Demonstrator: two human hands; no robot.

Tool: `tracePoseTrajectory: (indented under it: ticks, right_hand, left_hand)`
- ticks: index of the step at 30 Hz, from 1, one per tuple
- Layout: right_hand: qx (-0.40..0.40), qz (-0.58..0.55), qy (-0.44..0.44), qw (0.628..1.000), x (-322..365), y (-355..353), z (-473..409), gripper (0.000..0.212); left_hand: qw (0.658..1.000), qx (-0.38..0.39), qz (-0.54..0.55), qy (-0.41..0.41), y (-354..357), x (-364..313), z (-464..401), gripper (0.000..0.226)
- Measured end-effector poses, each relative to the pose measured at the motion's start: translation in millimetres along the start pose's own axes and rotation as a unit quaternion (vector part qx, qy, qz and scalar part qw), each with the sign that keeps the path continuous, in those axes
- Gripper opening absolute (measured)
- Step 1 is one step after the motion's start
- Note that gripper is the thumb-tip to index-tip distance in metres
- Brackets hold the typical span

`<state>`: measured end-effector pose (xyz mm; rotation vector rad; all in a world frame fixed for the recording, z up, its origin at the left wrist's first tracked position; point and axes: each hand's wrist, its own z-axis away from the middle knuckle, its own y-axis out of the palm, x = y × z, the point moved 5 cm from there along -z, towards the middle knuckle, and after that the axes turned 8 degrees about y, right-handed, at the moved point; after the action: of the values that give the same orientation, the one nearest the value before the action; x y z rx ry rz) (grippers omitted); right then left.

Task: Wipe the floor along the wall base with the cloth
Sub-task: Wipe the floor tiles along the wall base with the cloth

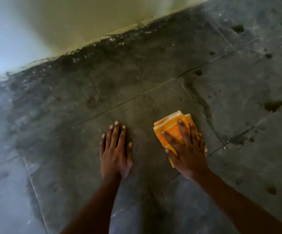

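My right hand, fingers spread flat, presses the one folded orange cloth onto the floor, so that the palm's weight scrubs the tile. My left hand, at 9 o'clock from the cloth, lies open and flat on bare tile, holding nothing; I judge it a prop for leaning forward. The wall base, with its dark grime band, runs well apart at 12 o'clock, not yet reached. Two hands, one cloth, several dark spots from 1 to 4 o'clock.
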<state>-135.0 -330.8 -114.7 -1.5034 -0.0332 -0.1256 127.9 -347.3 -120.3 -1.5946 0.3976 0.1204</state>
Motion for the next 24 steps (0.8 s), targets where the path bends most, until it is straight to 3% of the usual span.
tracePoseTrajectory:
  ticks: [2, 6, 9, 13, 16, 19, 21, 24]
  right_hand:
    - [-0.016, 0.008, 0.019, 1.0, 6, -2, 0, 0.064]
    - [-0.026, -0.052, 0.159, 0.986, 27, 1, -53, 0.064]
    - [-0.037, -0.061, 0.113, 0.991, 40, -1, -86, 0.064]
    - [-0.048, 0.0, -0.001, 0.999, 14, -1, -33, 0.07]
    - [-0.077, -0.022, 0.093, 0.992, -27, -6, -44, 0.064]
    - [-0.086, -0.068, 0.189, 0.976, -16, -3, -115, 0.064]
    - [-0.072, -0.079, 0.179, 0.978, 14, -1, -153, 0.064]
    - [-0.067, -0.036, 0.046, 0.996, 44, 3, -154, 0.067]
  left_hand:
    - [1.0, 0.003, 0.002, 0.015, 1, -1, 1, 0.06]
    - [1.0, 0.012, 0.003, 0.01, 2, 3, 2, 0.063]
    - [1.0, 0.003, -0.004, 0.02, 2, 1, -9, 0.063]
    - [0.998, 0.018, -0.004, 0.062, 3, 12, -86, 0.061]
    - [0.998, 0.039, 0.003, 0.055, 1, 21, -152, 0.063]
    - [1.0, 0.005, -0.004, 0.011, 1, 33, -165, 0.064]
    - [1.0, -0.014, 0.004, -0.021, 2, 36, -164, 0.065]
    - [0.999, -0.025, 0.009, -0.038, 1, 36, -163, 0.062]
